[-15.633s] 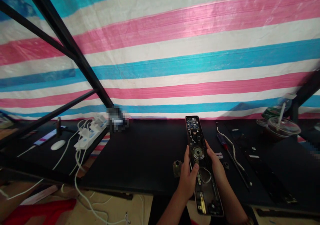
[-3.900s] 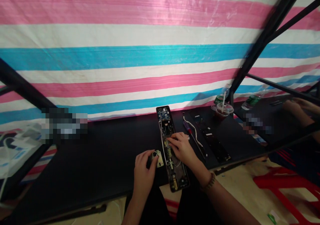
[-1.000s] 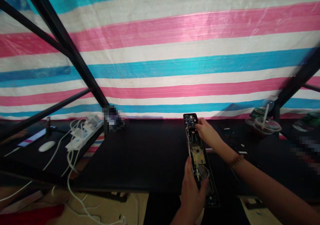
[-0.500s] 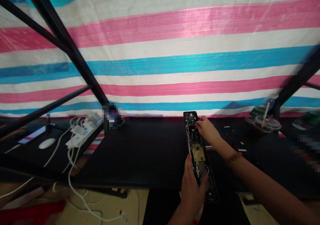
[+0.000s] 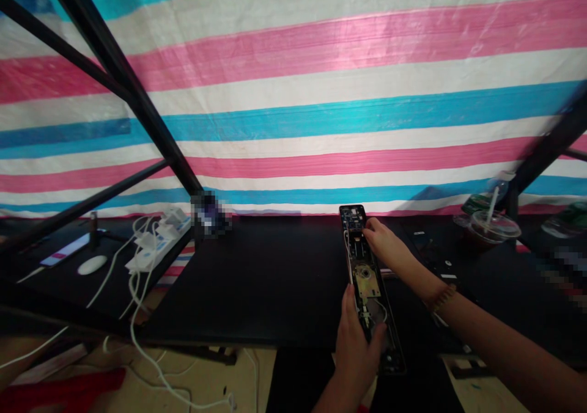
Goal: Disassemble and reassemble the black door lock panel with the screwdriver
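Electronic door-lock housing (image 5: 369, 291) is lying open side up along the bench (image 5: 257, 297), its far end near the back edge and its near end jutting past the front edge towards the person. The left hand (image 5: 356, 364) is gripping the lower stretch of the housing, with the fingers curling around its edge and the thumb pointing up alongside it. The right hand (image 5: 386, 248) is reaching across to the upper stretch, fingers held close together, their tips pressing on the housing just below the circuit board (image 5: 352, 217); whether they are pinching some small part there, I cannot tell. A beaded bracelet (image 5: 441, 298) is circling the right wrist.

Midway along the housing, a brass-coloured lock plate (image 5: 369, 281) is sitting exposed, with thin wires (image 5: 378, 310) looping just below it. To the right, a dark cover plate (image 5: 433, 257) is lying on the bench, and a plastic cup with a straw (image 5: 488, 226) is standing farther along. Well to the left, a white power strip (image 5: 156, 248) is trailing charging cables, while a striped tarp (image 5: 293, 113) is hanging behind everything.
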A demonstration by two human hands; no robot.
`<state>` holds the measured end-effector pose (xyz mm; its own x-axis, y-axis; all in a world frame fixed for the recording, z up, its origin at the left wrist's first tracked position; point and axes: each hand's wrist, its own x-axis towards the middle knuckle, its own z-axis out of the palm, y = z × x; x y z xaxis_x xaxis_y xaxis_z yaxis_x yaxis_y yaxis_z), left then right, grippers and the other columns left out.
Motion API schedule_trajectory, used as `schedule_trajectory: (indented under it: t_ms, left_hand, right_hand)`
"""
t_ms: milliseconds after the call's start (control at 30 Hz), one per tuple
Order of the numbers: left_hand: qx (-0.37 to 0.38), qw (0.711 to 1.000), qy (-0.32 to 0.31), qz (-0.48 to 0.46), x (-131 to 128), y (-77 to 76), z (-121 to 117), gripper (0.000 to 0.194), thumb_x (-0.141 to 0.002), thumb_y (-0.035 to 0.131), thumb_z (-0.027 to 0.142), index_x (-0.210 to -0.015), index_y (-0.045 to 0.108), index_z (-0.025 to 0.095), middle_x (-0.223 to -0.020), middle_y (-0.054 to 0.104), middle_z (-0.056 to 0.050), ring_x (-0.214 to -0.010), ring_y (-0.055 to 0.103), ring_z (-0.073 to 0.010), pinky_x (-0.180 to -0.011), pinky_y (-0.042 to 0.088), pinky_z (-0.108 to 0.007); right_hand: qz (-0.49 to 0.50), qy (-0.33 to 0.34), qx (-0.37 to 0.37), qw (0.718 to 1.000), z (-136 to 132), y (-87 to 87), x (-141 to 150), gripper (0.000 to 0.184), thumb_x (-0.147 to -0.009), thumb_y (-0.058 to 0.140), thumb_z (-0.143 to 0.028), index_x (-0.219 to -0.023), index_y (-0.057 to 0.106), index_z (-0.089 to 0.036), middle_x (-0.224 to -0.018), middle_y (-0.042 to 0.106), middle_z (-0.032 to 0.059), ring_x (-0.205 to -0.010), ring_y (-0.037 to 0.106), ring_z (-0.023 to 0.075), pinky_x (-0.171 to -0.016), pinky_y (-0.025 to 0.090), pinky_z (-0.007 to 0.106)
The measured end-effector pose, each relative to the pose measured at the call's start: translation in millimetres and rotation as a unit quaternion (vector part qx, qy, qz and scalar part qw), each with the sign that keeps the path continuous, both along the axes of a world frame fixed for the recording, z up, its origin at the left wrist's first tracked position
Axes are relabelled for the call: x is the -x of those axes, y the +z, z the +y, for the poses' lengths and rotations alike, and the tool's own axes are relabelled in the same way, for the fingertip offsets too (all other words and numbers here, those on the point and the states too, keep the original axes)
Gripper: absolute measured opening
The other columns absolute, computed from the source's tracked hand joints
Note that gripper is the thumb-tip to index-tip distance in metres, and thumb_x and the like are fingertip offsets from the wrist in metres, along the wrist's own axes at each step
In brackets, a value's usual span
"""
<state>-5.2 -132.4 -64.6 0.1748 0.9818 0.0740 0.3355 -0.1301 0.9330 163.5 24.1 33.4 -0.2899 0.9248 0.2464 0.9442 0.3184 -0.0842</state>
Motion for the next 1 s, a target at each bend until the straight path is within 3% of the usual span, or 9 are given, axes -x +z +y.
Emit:
schedule_trajectory:
  t_ms: [300, 567, 767, 1000]
  left_hand:
    - [-0.018, 1.000, 0.001, 0.014, -0.9, -1.4, 0.9, 0.080, -0.091, 0.058, 0.034, -0.158, 0.021, 0.010, -0.163, 0.031, -0.022, -0.150, 0.034, -0.0318, -0.122, 0.031, -0.047]
    - [0.005, 1.000, -0.006, 0.016, -0.9, 4.6, -0.3, 0.081, -0.089, 0.059, 0.033, -0.157, 0.022, 0.009, -0.164, 0.030, -0.020, -0.151, 0.033, -0.0297, -0.123, 0.029, -0.042]
    - [0.006, 1.000, -0.003, 0.009, -1.2, 4.3, 0.4, 0.081, -0.089, 0.060, 0.033, -0.158, 0.022, 0.012, -0.164, 0.031, -0.018, -0.151, 0.032, -0.0292, -0.123, 0.029, -0.042]
    - [-0.010, 1.000, -0.010, 0.026, -1.9, -1.0, 0.8, 0.081, -0.088, 0.061, 0.030, -0.158, 0.023, 0.014, -0.166, 0.025, -0.018, -0.153, 0.027, -0.0299, -0.124, 0.027, -0.045]
  right_hand:
    - [0.029, -0.026, -0.007, 0.999, 7.6, 2.0, -0.5, 0.027, -0.102, 0.046, -0.020, -0.097, 0.073, -0.016, -0.110, 0.060, 0.0108, -0.093, 0.063, 0.0179, -0.087, 0.047, 0.026]
    - [-0.047, -0.073, 0.041, 0.995, 3.3, 3.1, 5.5, 0.031, -0.105, 0.039, -0.024, -0.108, 0.069, -0.016, -0.109, 0.059, 0.0106, -0.081, 0.066, 0.0177, -0.071, 0.047, 0.026]
    - [-0.049, -0.062, 0.083, 0.993, 6.6, 13.5, 6.7, 0.026, -0.102, 0.046, -0.023, -0.105, 0.071, -0.015, -0.118, 0.059, 0.0138, -0.086, 0.068, 0.0189, -0.077, 0.048, 0.026]
    - [-0.080, -0.066, 0.067, 0.992, 5.5, 18.8, 19.1, 0.023, -0.098, 0.046, -0.012, -0.103, 0.069, -0.013, -0.120, 0.061, 0.0136, -0.089, 0.068, 0.0189, -0.076, 0.048, 0.026]
